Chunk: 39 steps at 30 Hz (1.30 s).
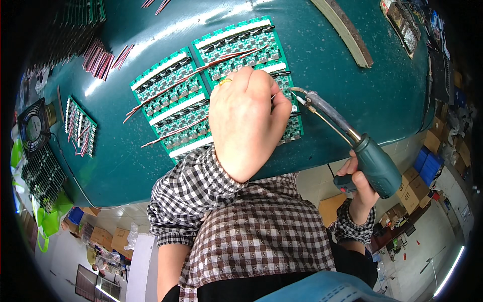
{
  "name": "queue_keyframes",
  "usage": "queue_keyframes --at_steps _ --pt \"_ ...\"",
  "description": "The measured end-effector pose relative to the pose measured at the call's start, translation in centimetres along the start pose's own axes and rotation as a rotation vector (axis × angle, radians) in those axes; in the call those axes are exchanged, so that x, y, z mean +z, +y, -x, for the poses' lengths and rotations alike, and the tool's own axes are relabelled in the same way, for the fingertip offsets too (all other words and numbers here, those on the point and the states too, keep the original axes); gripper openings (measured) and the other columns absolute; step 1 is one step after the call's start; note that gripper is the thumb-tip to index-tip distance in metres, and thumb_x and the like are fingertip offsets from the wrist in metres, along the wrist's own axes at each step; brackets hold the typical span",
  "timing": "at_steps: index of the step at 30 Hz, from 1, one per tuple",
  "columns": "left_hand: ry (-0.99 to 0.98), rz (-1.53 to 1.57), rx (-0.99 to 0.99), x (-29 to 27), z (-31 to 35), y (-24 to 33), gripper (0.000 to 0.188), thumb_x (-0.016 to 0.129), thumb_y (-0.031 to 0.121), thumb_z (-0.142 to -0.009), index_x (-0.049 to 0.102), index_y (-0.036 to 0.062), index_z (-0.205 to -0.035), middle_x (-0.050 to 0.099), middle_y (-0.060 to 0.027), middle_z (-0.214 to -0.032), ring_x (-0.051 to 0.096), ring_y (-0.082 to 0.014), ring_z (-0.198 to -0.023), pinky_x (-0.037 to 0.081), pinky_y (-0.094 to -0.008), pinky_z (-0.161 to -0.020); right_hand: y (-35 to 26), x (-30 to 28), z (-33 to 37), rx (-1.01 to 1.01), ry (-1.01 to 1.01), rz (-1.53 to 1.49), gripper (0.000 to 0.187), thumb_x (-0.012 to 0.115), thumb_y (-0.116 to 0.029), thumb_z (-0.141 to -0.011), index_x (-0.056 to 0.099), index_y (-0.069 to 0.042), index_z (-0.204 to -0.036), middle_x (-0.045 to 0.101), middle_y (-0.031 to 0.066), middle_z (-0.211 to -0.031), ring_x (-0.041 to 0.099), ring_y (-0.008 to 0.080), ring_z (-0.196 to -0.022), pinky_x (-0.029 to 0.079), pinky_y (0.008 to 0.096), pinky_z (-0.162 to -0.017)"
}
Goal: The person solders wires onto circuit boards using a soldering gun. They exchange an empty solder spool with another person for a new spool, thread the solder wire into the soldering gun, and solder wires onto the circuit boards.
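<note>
My left hand (246, 118), a ring on one finger, is over the right-hand green circuit board panel (261, 35). Its fingers are pinched together on what looks like a thin wire, mostly hidden by the hand. A red and black wire (176, 132) runs under that hand from the left panel (166, 95). More red and black wires (201, 69) lie across both panels above it. My right hand (358, 181) is wrapped round the dark green handle of a soldering gun (375, 163). The gun's tip and thin feed tube meet beside the panel's right edge, close to my left fingertips.
The panels lie on a dark green table mat (347, 105). Bundles of red and black wires (99, 59), a small board piece (80, 126) and a black fan (34, 125) are on the left. A wooden strip (344, 32) and a metal-topped block (401, 25) lie at the far right.
</note>
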<state>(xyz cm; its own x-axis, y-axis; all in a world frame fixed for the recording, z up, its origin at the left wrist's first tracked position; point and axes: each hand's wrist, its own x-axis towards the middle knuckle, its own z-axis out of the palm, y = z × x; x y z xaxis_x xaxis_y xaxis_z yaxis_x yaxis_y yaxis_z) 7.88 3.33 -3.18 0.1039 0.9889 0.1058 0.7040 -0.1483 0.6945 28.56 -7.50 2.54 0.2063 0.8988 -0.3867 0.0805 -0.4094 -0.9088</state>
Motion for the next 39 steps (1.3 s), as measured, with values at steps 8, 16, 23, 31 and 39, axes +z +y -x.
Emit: queue_keyframes --at_steps 8,16,23,31,39 --pt "0.012 0.004 0.015 0.3 -0.1 -0.1 0.014 0.065 0.004 -0.065 0.052 0.0074 -0.067 0.046 -0.0032 -0.062 0.047 -0.0213 -0.058 0.038 -0.0343 -0.053 0.2 -0.2 -0.7 -0.055 0.094 -0.204 0.053 0.066 -0.028 -0.079 0.05 0.012 -0.109 0.054 0.0092 -0.074 0.056 0.0192 -0.062 0.05 0.0304 -0.058" --pt "-0.139 0.088 0.023 -6.6 1.1 0.4 0.024 0.071 0.003 -0.069 0.057 0.0024 -0.088 0.054 -0.0061 -0.076 0.053 -0.0174 -0.067 0.044 -0.0292 -0.062 1.4 -2.9 -4.0 -0.089 0.006 -0.829 0.041 0.045 -0.037 -0.095 0.044 0.002 -0.107 0.045 0.0043 -0.074 0.047 0.0151 -0.066 0.05 0.0259 -0.056" --pt "0.058 -0.103 0.063 -12.2 -4.8 -5.1 0.014 0.063 0.002 -0.079 0.061 0.0005 -0.092 0.063 -0.0082 -0.086 0.062 -0.016 -0.077 0.048 -0.027 -0.069 4.0 -4.8 -6.9 -0.127 -0.216 -1.113 0.04 0.045 -0.037 -0.094 0.04 0.0 -0.109 0.043 0.0042 -0.077 0.046 0.0145 -0.071 0.052 0.0258 -0.062" --pt "-0.03 -0.221 -0.022 -7.7 -13.3 -12.3 0.017 0.067 0.022 -0.07 0.064 0.0046 -0.073 0.063 -0.015 -0.077 0.062 -0.0322 -0.075 0.049 -0.0384 -0.068 3.5 -4.2 -7.4 -0.109 -0.145 -1.071 0.04 0.045 -0.038 -0.094 0.041 -0.001 -0.109 0.038 0.0014 -0.075 0.04 0.0129 -0.068 0.042 0.0251 -0.055" --pt "0.005 -0.183 -0.026 -7.3 -13.3 -9.8 0.015 0.062 0.018 -0.074 0.064 0.0059 -0.083 0.065 -0.0113 -0.077 0.063 -0.0297 -0.076 0.049 -0.0363 -0.067 4.1 -5.1 -8.3 -0.159 -0.102 -1.028 0.042 0.045 -0.039 -0.094 0.042 0.001 -0.109 0.042 0.0029 -0.075 0.045 0.0137 -0.07 0.047 0.0256 -0.057"
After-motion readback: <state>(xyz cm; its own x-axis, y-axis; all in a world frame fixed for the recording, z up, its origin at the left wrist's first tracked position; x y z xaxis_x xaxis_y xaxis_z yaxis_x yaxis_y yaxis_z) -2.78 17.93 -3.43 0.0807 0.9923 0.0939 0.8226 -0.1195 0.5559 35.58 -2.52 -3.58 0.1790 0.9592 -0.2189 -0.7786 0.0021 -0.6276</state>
